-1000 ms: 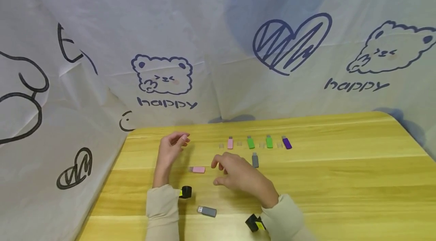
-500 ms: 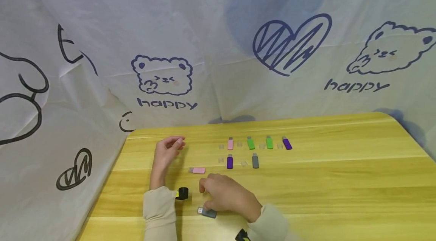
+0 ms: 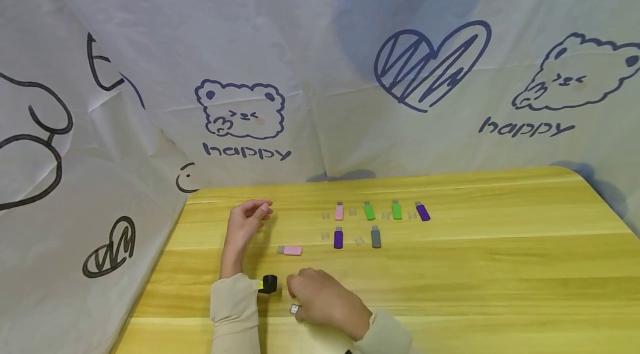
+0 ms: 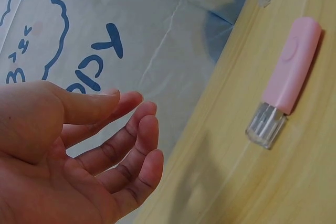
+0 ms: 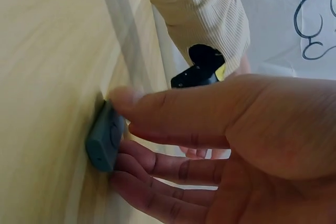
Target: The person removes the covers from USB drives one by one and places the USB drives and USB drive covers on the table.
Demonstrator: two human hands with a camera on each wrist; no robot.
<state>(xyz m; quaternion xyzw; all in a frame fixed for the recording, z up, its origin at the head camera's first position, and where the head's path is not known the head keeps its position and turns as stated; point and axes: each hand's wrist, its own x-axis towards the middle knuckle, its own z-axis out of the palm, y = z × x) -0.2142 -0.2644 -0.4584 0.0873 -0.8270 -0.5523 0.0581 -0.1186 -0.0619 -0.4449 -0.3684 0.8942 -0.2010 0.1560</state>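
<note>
A grey USB stick [image 5: 105, 136] lies low on the table, with the thumb and fingertips of my right hand [image 3: 325, 301] pinching it from both sides. The head view shows only its metal plug [image 3: 295, 309], as the hand covers the rest. Farther left, my left hand [image 3: 245, 223] hangs loosely curled with nothing in it. Nearby on the wood is a pink USB stick [image 3: 291, 250]; in the left wrist view that pink stick [image 4: 293, 66] has a clear cap [image 4: 265, 125] over its plug.
Uncapped USB sticks stand in two rows at the back: pink [image 3: 339, 211], green [image 3: 369, 211], another green [image 3: 397, 210] and purple [image 3: 423, 211], then purple [image 3: 338, 238] and grey [image 3: 376, 237] in front. Small clear caps [image 3: 359, 241] lie beside them. A printed cloth [image 3: 320, 65] hangs behind the table.
My right hand has moved from the front row toward me and left, down onto the near grey USB stick, uncovering a purple stick. The left hand has shifted slightly left.
</note>
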